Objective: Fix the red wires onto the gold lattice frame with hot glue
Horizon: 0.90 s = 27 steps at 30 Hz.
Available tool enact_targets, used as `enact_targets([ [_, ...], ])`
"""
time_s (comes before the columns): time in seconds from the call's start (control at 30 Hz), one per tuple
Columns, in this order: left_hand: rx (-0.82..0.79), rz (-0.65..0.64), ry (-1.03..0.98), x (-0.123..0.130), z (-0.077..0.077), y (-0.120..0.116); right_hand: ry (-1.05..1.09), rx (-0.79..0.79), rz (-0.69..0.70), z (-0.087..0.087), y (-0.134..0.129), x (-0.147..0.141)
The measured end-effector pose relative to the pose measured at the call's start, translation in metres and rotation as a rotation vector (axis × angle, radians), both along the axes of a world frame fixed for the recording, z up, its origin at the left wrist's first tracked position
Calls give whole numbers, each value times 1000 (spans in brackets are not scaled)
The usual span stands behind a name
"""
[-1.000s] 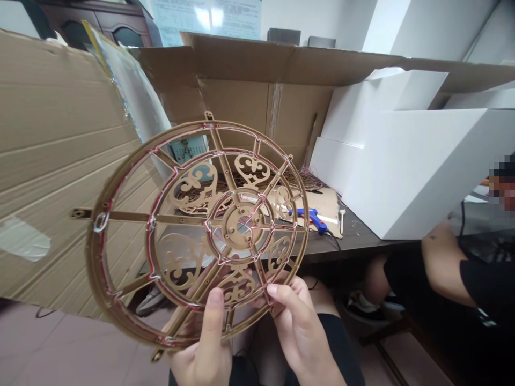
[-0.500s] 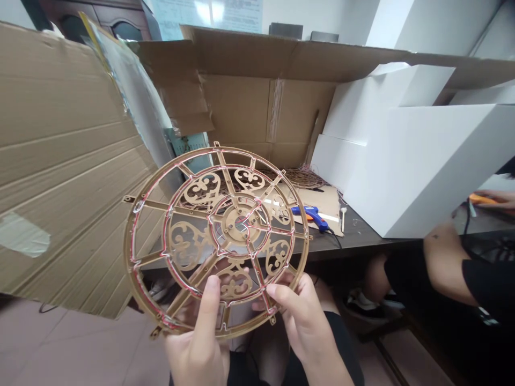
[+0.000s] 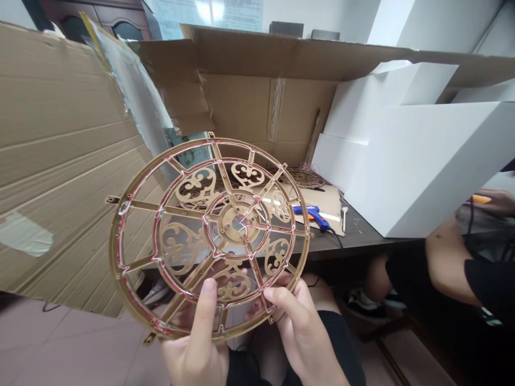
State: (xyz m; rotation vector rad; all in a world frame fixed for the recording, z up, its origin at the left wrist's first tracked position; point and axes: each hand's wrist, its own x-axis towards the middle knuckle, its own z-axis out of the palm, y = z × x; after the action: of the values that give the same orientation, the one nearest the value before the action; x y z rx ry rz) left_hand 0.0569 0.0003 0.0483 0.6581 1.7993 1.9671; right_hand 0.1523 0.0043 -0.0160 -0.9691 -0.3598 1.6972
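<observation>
A round gold plastic frame point(image 3: 233, 220) – strung with red-and-white wire – is held upright at near centre; its lower part is pinched narrowly by the left hand point(image 3: 197, 351) and the right hand point(image 3: 301, 335), thumbs in front; beyond it, to the far right, a blue glue gun point(image 3: 311, 217) is laid on a cardboard sheet point(image 3: 332, 203) on a dark table point(image 3: 362, 238); a co-worker's arm point(image 3: 446, 262) is seen at right.

The left hand point(image 3: 197, 348) and right hand point(image 3: 301, 335) held a round gold frame point(image 3: 231, 221), threaded with red-and-white wire, by its lower rim. Beyond it, a glue gun point(image 3: 309, 215) lay on the table point(image 3: 362, 236) beside a white box point(image 3: 418, 166).
</observation>
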Motion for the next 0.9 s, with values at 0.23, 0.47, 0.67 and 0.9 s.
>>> enact_targets([
  [0.23,58,-89,-138,-5,-20,-6,-28,59,-15,3,-4,-4],
  [0.47,60,-96,-77,-22,-54,-12,-55,59,-76,-1,-2,-10],
  [0.67,51,-112,340,-53,-64,-12,15,55,-103,3,5,1],
  [0.9,10,-126,438,-58,-60,-16,79,167,-195,17,19,19],
])
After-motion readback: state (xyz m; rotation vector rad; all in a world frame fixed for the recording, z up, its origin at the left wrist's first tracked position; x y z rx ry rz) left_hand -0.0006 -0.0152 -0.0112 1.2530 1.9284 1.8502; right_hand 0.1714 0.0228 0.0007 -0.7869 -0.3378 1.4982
